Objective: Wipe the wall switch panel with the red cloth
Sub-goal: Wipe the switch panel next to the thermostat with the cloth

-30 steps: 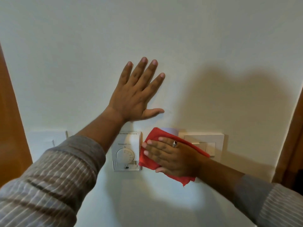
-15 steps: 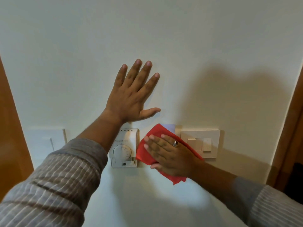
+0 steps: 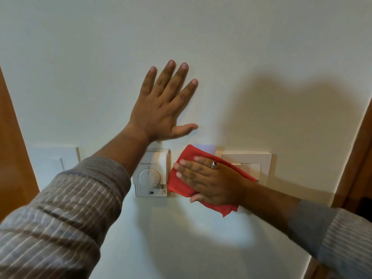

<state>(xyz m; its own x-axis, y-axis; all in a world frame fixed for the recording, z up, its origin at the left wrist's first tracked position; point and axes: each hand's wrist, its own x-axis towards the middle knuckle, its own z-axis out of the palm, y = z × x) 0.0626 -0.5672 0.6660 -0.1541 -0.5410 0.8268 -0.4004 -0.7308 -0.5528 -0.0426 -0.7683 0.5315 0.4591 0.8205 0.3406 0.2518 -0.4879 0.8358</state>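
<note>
A pale, plain wall [image 3: 221, 47] fills the view, bounded by wood trim at both edges. At far left a faint white plate [image 3: 53, 158] sits flush on the wall, partly hidden by a striped sleeve [image 3: 60, 208]. The left hand [image 3: 161, 109] lies flat on bare wall, fingers spread and fully extended, holding nothing; it sits above the row of fittings and acts as a brace. Below it, a dial thermostat [image 3: 152, 174] is mounted upright, uncovered. Just beside the thermostat, the red cloth [image 3: 179, 184] is pressed to the wall under the right hand [image 3: 209, 180], whose fingers [image 3: 189, 164] lie flat and nearly straight, pinning the cloth rather than gripping it. A ring [image 3: 214, 165] shows on one finger. The wall switch panel [image 3: 253, 164] lies to the right of the cloth; its left part is covered by cloth and wrist, and its right part and top edge are exposed. Its long axis runs horizontally. The right hand is the nearer one, so the next stroke probably runs rightward along that axis, with pressure kept light enough not to trip a rocker.
</note>
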